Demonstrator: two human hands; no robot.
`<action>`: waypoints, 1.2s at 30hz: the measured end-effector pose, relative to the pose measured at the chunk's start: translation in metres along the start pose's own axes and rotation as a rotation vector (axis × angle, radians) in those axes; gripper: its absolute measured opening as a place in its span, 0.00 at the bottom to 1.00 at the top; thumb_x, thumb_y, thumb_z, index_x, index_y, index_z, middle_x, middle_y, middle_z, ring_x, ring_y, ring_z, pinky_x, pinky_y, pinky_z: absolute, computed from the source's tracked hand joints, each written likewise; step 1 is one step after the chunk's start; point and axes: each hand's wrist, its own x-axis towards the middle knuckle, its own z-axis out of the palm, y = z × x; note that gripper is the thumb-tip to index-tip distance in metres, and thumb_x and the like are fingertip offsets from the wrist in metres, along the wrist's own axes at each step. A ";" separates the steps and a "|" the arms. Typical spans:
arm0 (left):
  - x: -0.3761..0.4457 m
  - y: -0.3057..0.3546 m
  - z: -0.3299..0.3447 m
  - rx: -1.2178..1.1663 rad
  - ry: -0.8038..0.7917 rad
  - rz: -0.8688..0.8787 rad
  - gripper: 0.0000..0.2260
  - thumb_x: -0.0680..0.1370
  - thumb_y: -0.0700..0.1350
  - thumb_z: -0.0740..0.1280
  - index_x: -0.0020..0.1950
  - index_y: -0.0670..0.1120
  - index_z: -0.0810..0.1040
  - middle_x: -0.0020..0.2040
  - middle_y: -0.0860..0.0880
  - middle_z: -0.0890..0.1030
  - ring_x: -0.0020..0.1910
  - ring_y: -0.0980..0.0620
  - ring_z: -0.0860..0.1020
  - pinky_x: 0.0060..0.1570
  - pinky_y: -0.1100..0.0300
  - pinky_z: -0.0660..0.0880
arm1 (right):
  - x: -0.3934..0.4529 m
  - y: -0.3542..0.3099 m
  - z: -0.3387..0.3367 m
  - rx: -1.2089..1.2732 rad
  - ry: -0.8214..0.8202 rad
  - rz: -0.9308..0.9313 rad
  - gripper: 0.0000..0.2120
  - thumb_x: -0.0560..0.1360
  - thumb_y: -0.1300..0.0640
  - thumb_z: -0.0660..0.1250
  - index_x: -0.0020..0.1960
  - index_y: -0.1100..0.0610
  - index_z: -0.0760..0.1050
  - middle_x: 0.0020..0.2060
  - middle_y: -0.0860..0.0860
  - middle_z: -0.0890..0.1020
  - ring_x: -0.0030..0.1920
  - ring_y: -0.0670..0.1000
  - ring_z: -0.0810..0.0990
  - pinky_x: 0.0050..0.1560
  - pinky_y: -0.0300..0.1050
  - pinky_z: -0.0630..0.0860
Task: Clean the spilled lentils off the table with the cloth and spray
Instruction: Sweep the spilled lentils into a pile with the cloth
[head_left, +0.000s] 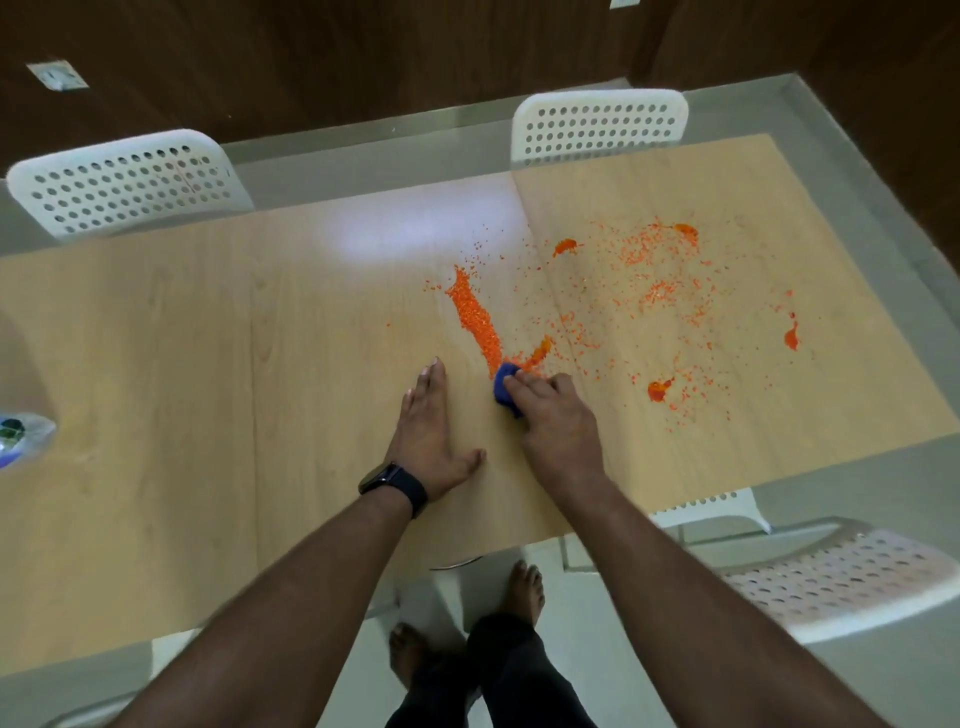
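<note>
We see the right hand (558, 415) bunching the soft blue cloth (505, 388) at the lentil ridge (475, 319), scatter toward 2 o'clock on the worktop (208, 364), left hand (428, 431) flat; loose grains likely roll, so cup them.

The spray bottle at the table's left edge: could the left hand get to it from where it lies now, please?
Probably yes. The left hand rests flat and holds nothing, and only bare table lies between it and the spray bottle, though that is a long sideways stretch.
</note>
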 end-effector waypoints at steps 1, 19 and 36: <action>0.003 0.004 0.002 0.001 0.001 0.000 0.60 0.71 0.58 0.78 0.84 0.46 0.35 0.85 0.50 0.40 0.84 0.50 0.42 0.79 0.58 0.37 | -0.010 0.000 -0.001 0.000 0.017 -0.043 0.26 0.74 0.59 0.61 0.71 0.53 0.79 0.67 0.49 0.82 0.54 0.57 0.76 0.44 0.49 0.79; 0.027 0.036 0.017 0.019 0.067 -0.141 0.64 0.67 0.65 0.79 0.84 0.47 0.35 0.86 0.48 0.44 0.84 0.50 0.43 0.82 0.51 0.40 | 0.028 0.063 -0.012 -0.011 0.063 0.021 0.24 0.75 0.65 0.69 0.71 0.54 0.79 0.67 0.51 0.82 0.56 0.58 0.76 0.47 0.51 0.77; 0.062 0.032 0.002 0.044 0.009 -0.075 0.68 0.64 0.70 0.78 0.83 0.48 0.32 0.85 0.49 0.39 0.84 0.50 0.38 0.81 0.52 0.38 | 0.088 0.073 -0.012 0.029 0.024 0.114 0.24 0.79 0.65 0.63 0.72 0.50 0.77 0.69 0.47 0.81 0.59 0.55 0.73 0.52 0.50 0.74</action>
